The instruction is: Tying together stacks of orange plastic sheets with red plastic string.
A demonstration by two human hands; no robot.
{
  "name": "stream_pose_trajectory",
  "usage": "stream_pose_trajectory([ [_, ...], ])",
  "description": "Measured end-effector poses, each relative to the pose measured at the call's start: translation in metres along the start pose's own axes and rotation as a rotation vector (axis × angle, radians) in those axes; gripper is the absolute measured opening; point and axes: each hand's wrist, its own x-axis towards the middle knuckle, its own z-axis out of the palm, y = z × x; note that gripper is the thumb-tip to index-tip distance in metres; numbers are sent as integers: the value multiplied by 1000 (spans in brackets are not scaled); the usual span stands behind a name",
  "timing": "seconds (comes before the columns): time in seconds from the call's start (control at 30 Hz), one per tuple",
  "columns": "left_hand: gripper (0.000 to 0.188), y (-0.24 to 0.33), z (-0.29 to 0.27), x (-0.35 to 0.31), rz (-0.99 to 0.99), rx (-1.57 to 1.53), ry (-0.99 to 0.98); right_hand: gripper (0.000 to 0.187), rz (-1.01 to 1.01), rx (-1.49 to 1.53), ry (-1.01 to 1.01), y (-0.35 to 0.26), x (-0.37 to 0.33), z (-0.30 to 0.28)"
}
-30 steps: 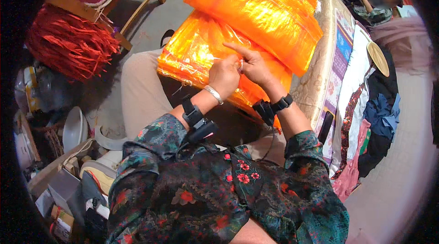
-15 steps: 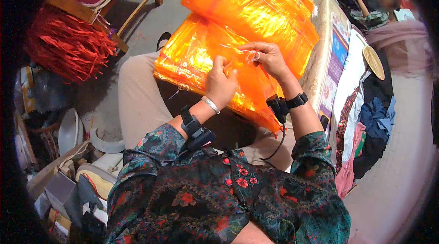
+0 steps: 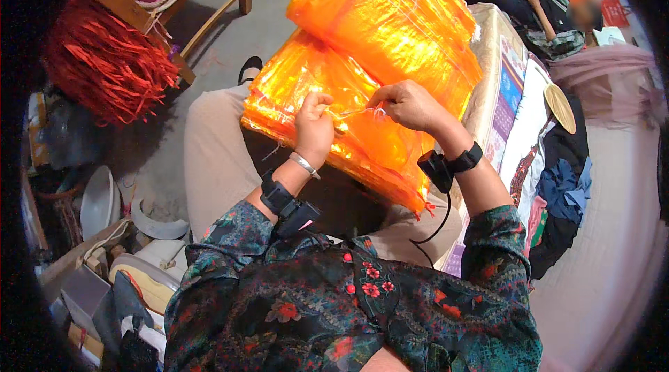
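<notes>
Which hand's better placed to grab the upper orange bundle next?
Right, likely: the right hand is by the upper orange bundle's lower edge; the left hand is farther off, over the lower bundle.

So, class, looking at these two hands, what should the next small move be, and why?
I'd probably bring the left hand in to pinch the pale strands: they gather by the right hand's fingertips, and a gap separates the two hands above the orange sheeting. Whether the left fingers already grip a strand is too small to tell.
</notes>
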Motion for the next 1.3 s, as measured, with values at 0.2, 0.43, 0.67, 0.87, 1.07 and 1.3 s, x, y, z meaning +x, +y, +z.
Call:
stream_pose_trajectory([
  [0.2, 26, 19, 36, -17, 497, 787, -192, 43, -23, 130, 87, -6, -2, 27],
  [0.43, 28, 17, 50, -32, 409, 495, 28, 35, 150, 452, 129, 12, -8, 7],
  [0.67, 25, 7, 41, -6, -570, -137, 4, 26, 37, -81, -26, 15, 4, -31],
  [0.87, 23, 1, 35, 5, -357, -63, -20, 24, 234, -241, -323, 2, 26, -41],
  [1.07, 17, 8, 50, 14, 355, 349, -47, 21, 88, -382, -148, -22, 20, -4],
  [1.3, 14, 19, 46, -4, 129, 96, -219, 31, 136, 263, -56, 31, 4, -1],
])
